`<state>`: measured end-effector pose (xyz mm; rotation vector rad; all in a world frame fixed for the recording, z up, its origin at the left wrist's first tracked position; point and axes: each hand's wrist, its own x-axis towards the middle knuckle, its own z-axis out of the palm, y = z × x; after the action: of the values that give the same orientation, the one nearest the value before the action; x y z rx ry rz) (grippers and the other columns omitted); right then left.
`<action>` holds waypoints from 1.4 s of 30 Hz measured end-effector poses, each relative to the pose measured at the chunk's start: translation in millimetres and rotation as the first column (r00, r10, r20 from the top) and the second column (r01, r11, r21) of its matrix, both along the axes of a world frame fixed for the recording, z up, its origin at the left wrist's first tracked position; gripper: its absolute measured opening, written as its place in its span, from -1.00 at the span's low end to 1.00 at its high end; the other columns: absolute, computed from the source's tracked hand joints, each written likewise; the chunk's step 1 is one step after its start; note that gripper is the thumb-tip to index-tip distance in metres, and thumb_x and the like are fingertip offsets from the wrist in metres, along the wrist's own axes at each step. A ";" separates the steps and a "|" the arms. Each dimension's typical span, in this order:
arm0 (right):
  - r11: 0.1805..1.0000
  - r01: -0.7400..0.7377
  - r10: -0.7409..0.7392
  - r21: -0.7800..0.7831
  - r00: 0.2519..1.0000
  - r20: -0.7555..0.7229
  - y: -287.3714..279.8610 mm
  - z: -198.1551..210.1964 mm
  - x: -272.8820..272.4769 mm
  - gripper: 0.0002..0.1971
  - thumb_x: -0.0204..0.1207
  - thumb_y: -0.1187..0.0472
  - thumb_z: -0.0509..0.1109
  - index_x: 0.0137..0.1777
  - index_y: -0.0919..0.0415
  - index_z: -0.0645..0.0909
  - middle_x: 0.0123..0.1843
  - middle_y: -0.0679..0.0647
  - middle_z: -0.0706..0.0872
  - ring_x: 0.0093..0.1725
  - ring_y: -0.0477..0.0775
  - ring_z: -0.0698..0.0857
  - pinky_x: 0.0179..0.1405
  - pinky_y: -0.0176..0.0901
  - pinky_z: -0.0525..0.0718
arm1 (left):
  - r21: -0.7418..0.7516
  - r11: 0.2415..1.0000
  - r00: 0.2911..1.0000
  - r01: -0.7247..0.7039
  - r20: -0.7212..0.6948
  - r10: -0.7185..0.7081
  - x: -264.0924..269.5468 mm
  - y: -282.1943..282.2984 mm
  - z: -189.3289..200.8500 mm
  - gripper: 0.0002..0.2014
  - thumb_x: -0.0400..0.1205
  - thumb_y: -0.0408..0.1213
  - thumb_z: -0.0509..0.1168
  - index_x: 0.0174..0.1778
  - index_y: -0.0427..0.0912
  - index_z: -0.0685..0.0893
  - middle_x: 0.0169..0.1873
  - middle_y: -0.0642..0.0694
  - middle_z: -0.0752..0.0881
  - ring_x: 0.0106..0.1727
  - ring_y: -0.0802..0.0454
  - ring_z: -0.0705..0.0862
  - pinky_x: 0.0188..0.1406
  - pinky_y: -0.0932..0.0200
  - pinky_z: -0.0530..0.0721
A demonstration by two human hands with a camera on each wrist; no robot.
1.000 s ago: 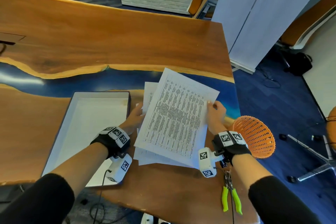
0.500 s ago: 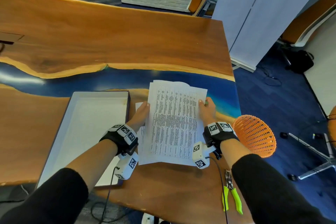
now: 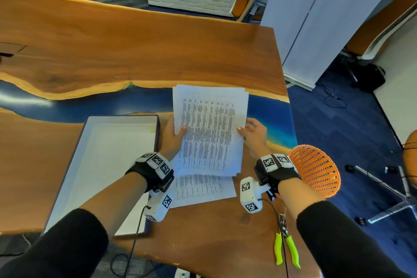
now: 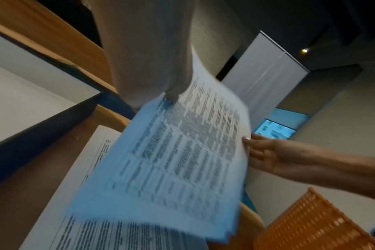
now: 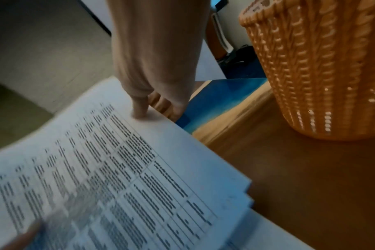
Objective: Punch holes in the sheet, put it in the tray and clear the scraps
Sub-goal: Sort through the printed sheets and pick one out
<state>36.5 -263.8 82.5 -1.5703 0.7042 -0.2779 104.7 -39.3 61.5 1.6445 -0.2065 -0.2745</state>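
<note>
- Sheets [image 3: 209, 131] were held at frame centre, right of the tray [image 3: 67, 171].
- Left hand [image 3: 172, 136] and right hand [image 3: 253, 134] pinched opposite side edges.
- Paper looked light, limp and slippery; edge grips suited it.

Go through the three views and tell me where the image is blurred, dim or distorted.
Head view: sharp and bright, wide-angle bending of the table edges, glare on the blue strip at left. Left wrist: dim, the held sheets motion-blurred, print unreadable. Right wrist: dim, sheets and basket smeared, the thumb soft.
</note>
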 end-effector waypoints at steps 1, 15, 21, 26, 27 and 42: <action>0.997 0.000 0.001 -0.071 1.000 0.020 1.6 0.0 0.2 -0.77 0.46 0.46 0.40 0.07 0.24 0.57 0.05 0.28 0.74 0.06 0.26 0.74 0.13 0.24 0.72 | 0.003 1.000 0.999 -0.008 0.041 0.008 -1.1 -1.8 3.2 -0.58 0.73 -0.48 0.14 0.52 -0.24 0.33 0.32 0.02 0.55 0.30 0.31 0.57 0.34 0.32 0.56; 0.972 -0.121 0.106 -0.202 0.991 -0.082 27.7 -24.9 4.3 -0.66 0.61 0.38 0.23 0.38 0.35 0.43 0.35 0.30 0.60 0.35 0.27 0.57 0.34 0.22 0.56 | 0.037 0.997 0.996 0.073 0.058 -0.075 6.8 -2.6 -24.8 -0.54 0.70 -0.45 0.21 0.53 -0.22 0.31 0.34 0.01 0.59 0.31 0.33 0.61 0.37 0.18 0.60; 0.951 -0.196 0.180 -0.239 0.980 -0.088 19.3 -10.1 32.8 -0.73 0.64 0.44 0.07 0.29 0.37 0.42 0.24 0.28 0.61 0.14 0.15 0.60 0.14 0.03 0.58 | 0.042 0.999 1.000 0.020 -0.005 -0.020 19.6 -2.6 -12.4 -0.61 0.67 -0.45 0.25 0.44 -0.37 0.48 0.30 -0.21 0.65 0.26 -0.03 0.64 0.34 0.02 0.60; 0.947 -0.186 0.129 -0.261 0.967 -0.218 22.5 -29.2 49.1 -0.67 0.62 0.38 0.16 0.37 0.32 0.42 0.34 0.27 0.59 0.20 0.15 0.58 0.21 0.00 0.57 | 0.103 0.977 0.980 -0.186 0.096 0.176 28.4 -0.5 -19.0 -0.67 0.71 -0.48 0.17 0.41 -0.40 0.50 0.27 -0.25 0.66 0.29 -0.13 0.63 0.30 -0.04 0.60; 0.934 -0.212 0.127 -0.287 0.949 -0.288 23.3 -38.8 49.4 -0.64 0.61 0.39 0.18 0.40 0.33 0.40 0.37 0.28 0.56 0.26 0.20 0.57 0.26 0.01 0.54 | 0.111 0.967 0.969 -0.231 0.114 0.218 31.2 1.2 -19.0 -0.68 0.72 -0.46 0.17 0.40 -0.39 0.51 0.25 -0.28 0.68 0.28 -0.17 0.65 0.29 -0.10 0.61; 0.818 -0.400 -0.011 -0.414 0.709 -0.705 83.1 -106.8 30.2 -0.31 0.40 0.17 0.53 0.40 0.37 0.25 0.43 0.30 0.35 0.34 0.28 0.51 0.34 0.10 0.58 | 0.082 0.888 0.882 -0.453 0.189 0.432 38.7 38.9 -37.3 -0.71 0.74 -0.29 0.17 0.37 -0.20 0.52 0.03 -0.16 0.75 0.02 -0.16 0.76 0.02 -0.25 0.75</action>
<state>66.7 -180.8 -24.3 -2.3312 1.0673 0.3453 143.4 -0.4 24.2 1.7877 0.0697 0.2058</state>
